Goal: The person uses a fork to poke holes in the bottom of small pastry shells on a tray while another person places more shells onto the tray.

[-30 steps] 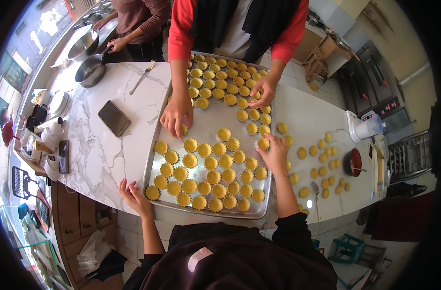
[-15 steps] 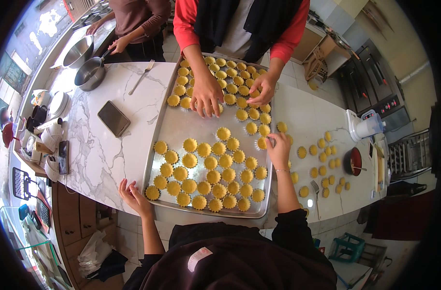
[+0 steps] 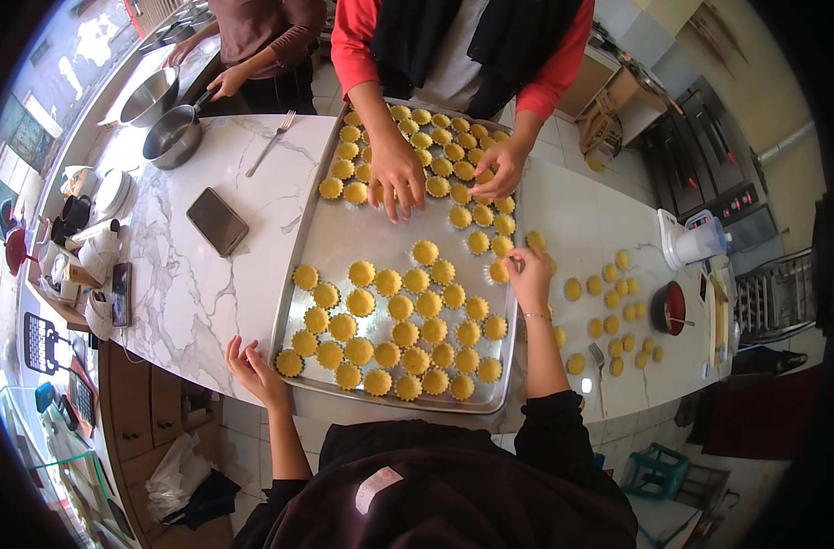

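A large metal baking tray (image 3: 344,240) holds many yellow fluted tart shells, with a gap across its middle. At the tray's right edge my right hand (image 3: 532,282) is closed in a pinch, thumb and finger on the rim of a tart shell (image 3: 498,271). My left hand (image 3: 257,375) is by the tray's near left corner, fingers apart and nothing in it. Across the tray, a co-worker's left-side hand (image 3: 398,176) hangs over the gap, fingers pointing down. That person's other hand (image 3: 499,170) is curled at the shells on the far right.
Loose tart shells (image 3: 611,325) lie on the marble counter at right, near a fork (image 3: 598,361) and a dark red bowl (image 3: 668,306). Left of the tray lie a phone (image 3: 217,221) and another fork (image 3: 270,145). A second person holds a saucepan (image 3: 172,137).
The view has shifted very slightly. My right hand stays at the same shell and my left hand by the corner; the co-worker's hands have barely moved.
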A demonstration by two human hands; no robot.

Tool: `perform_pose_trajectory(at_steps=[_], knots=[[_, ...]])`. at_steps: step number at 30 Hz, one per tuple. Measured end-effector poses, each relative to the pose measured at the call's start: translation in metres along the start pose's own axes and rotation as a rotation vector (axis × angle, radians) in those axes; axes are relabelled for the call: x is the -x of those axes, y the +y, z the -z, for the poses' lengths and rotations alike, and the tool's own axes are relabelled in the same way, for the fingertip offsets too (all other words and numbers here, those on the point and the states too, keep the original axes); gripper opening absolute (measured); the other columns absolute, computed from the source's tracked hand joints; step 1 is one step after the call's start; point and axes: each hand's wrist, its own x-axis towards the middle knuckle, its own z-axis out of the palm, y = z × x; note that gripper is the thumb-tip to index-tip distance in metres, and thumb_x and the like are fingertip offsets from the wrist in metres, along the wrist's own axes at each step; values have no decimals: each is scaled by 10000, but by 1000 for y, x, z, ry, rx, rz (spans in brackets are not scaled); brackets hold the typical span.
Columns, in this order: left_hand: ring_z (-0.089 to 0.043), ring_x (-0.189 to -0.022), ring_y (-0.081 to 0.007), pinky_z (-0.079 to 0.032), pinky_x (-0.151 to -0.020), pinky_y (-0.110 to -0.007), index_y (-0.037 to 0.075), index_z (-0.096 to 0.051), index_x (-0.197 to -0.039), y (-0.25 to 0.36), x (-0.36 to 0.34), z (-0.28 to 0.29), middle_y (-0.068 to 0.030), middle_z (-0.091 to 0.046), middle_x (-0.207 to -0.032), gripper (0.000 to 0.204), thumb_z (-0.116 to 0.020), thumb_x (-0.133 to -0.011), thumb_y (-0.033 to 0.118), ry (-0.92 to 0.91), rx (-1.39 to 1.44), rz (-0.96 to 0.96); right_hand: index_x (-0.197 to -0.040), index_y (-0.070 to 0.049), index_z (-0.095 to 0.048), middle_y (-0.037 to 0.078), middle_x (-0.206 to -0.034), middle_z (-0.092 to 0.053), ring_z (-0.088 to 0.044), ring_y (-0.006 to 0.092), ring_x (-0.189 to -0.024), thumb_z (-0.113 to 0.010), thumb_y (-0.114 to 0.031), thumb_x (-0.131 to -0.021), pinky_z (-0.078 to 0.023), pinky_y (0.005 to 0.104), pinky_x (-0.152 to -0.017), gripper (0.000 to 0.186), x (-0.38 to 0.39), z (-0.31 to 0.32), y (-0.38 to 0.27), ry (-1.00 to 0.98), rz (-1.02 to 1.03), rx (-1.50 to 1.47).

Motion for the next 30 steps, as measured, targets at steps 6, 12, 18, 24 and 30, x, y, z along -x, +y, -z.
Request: perform_pose_trajectory(at_steps=[6,12,18,24,30], knots=[[-595,-934,-194,-477,-760,-301,14,-454,-1244,-1,0,0,-117,-466,-1264,325,-424,-977,198,0,6,0,-823,-74,-664,60,-781,-597,-548,253,-779,-720,-99,-728,-435,366,-745,113,3,13,-6,1,-129,-217],[-595,-939,-191,-476,-765,-305,14,-451,-1248,3,1,-1,-116,-468,-1262,330,-424,-978,202,2,-6,17,-950,-69,-669,67,-855,-617,-560,258,-835,-737,-170,-729,-430,371,-786,253,48,36,-27,-222,3,-110],[-577,-930,-191,-466,-778,-305,5,-466,-1225,1,-1,-1,-111,-459,-1260,307,-418,-959,151,-3,27,9,-1084,-93,-636,49,-876,-628,-553,254,-876,-793,-248,-652,-427,382,-775,486,64,36,-44,-307,86,-6],[-579,-925,-192,-466,-775,-304,4,-469,-1223,5,-1,-2,-112,-460,-1257,306,-419,-959,151,2,28,32,-1114,-93,-618,46,-902,-627,-551,251,-878,-779,-244,-672,-423,380,-770,494,61,30,-51,-276,119,16],[-576,-928,-193,-466,-777,-305,6,-467,-1225,5,0,-2,-113,-460,-1256,302,-416,-960,141,2,36,23,-1122,-91,-605,60,-894,-626,-554,265,-865,-735,-181,-720,-421,387,-778,432,55,18,-52,-154,161,18]])
